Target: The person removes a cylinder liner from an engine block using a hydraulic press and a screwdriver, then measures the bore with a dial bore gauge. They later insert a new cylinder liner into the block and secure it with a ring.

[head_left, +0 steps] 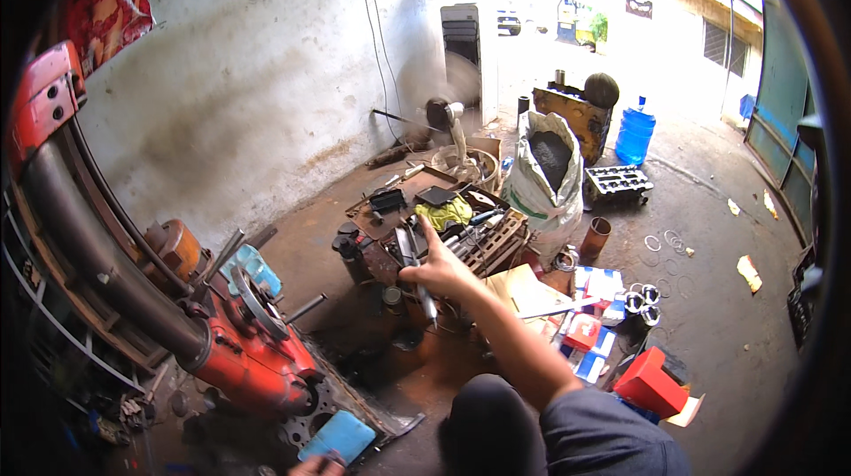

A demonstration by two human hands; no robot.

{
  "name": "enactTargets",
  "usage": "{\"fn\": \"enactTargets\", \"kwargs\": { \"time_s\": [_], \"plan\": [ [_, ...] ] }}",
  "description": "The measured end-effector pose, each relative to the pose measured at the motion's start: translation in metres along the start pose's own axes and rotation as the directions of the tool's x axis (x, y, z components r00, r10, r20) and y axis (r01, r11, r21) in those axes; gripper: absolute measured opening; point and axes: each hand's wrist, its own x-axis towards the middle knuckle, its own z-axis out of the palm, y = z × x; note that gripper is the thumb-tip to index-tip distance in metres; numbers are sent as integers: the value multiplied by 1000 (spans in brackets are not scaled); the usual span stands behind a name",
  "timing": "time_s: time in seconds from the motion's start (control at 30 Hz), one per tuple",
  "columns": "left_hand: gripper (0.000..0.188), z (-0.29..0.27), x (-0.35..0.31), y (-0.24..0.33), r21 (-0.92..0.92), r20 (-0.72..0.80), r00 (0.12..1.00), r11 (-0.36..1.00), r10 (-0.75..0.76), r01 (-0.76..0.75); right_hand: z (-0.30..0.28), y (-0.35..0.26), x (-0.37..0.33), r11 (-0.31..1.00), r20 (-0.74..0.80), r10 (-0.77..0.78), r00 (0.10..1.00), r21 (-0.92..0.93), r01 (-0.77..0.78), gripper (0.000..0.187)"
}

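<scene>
My right hand (436, 269) reaches over a cluttered tool tray (383, 221) on the floor, index finger stretched forward and thumb spread to the side. Under the thumb runs a long grey metal tool (426, 306); its lower end juts past the tray's near side. Whether the hand touches it I cannot tell. Ahead of the fingertips are a yellow-green cloth (450, 214) and a black flat tray (437, 196). At the bottom edge, only part of my left hand (317, 468) shows, beside a blue flat rectangular object (344, 438). Its grip is mostly cut off.
A red machine (257, 361) with a thick dark column stands at left. An open white sack (541, 183) of dark material, a blue water jug (635, 132) and a cylinder head (618, 182) stand beyond. Right of my arm lie a red box (651, 383), cardboard and metal rings.
</scene>
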Motion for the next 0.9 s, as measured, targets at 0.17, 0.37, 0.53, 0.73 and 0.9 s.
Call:
{"fn": "enactTargets", "kwargs": {
  "time_s": [0.17,0.37,0.53,0.73,0.9],
  "plan": [
    [26,-7,49,39,91,-113,904,910,412,-403,49,-59,-100,751,203,-74,976,655,-79,82],
    [30,-2,71,17,-241,-286,887,869,362,-432,136,-46,-176,795,563,34,825,486,-364,27],
    [28,-10,69,-5,-137,-342,879,908,331,-395,194,-11,-216,828,625,198,755,306,-470,23],
    [19,-11,60,-13,-213,-283,908,903,308,-373,225,-1,-234,792,676,247,694,273,-547,25],
    [20,-6,61,-14,-164,-269,913,919,307,-358,230,-6,-234,848,650,237,722,225,-480,29]
  ]
}}
